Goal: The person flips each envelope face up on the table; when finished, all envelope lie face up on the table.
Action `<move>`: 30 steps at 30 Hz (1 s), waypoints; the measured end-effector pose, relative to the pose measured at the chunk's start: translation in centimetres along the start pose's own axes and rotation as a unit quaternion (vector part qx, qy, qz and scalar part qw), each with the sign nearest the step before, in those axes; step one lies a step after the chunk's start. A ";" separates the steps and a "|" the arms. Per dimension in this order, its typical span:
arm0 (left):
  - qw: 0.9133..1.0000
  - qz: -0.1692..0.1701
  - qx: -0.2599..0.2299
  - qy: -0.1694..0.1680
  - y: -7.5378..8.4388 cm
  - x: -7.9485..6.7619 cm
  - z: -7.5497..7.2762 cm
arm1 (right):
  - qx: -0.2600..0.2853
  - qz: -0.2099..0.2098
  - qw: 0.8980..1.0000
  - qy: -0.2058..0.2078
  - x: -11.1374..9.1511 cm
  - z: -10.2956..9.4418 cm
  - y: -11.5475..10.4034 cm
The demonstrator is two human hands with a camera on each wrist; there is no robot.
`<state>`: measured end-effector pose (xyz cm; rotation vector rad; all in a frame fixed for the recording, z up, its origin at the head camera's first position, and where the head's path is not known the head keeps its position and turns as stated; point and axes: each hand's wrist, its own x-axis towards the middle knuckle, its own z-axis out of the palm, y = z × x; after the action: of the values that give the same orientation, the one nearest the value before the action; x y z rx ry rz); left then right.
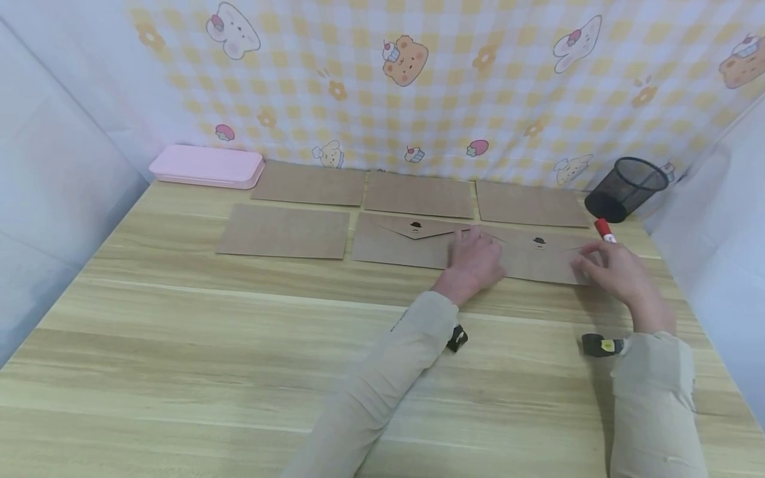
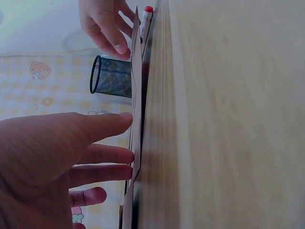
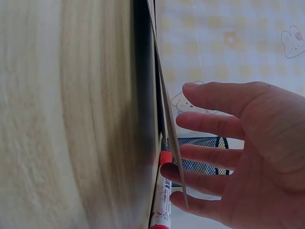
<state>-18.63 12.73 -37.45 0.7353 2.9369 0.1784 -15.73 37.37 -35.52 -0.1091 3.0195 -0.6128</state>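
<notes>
Two hands work a brown envelope (image 1: 538, 260) at the right end of the front row on the wooden tabletop (image 1: 239, 365), its right end tilted up near a red-capped marker (image 1: 605, 230). The left hand (image 1: 475, 257), fingers extended and loosely spread, touches down where the envelope meets its neighbor (image 1: 406, 249), gripping nothing. The right hand (image 1: 615, 272) is spread wide at the outer edge, thumb apart from the paper, lower fingertips reaching past the rim without a pinch. Apparently light, thin and quick to crease, the envelope should handle best by its short edges, thumb above and fingers beneath, clear of the flap.
</notes>
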 end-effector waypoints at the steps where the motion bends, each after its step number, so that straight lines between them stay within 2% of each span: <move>1: 1.000 0.000 -0.002 -0.002 0.1 0.0 0.0 | 0.002 0.000 1.000 -0.001 0.0 0.0 0.1; 7: 1.000 -0.004 -0.005 -0.005 0.3 -0.1 0.0 | 0.008 0.003 1.000 -0.005 -0.1 0.1 0.2; 16: 1.000 -0.012 -0.018 -0.002 0.4 -0.1 0.0 | 0.009 -0.017 1.000 0.013 -0.2 0.3 0.1; 22: 1.000 -0.014 -0.017 -0.007 0.4 -0.1 0.1 | 0.013 -0.013 1.000 0.006 0.0 0.4 0.2; 30: 0.999 -0.019 -0.028 -0.005 0.5 -0.2 0.1 | 0.012 -0.015 1.000 0.018 0.0 0.3 0.4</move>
<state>-18.15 13.09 -37.41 0.6707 2.9207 0.2512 -15.78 37.58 -35.97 -0.1445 3.0496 -0.6617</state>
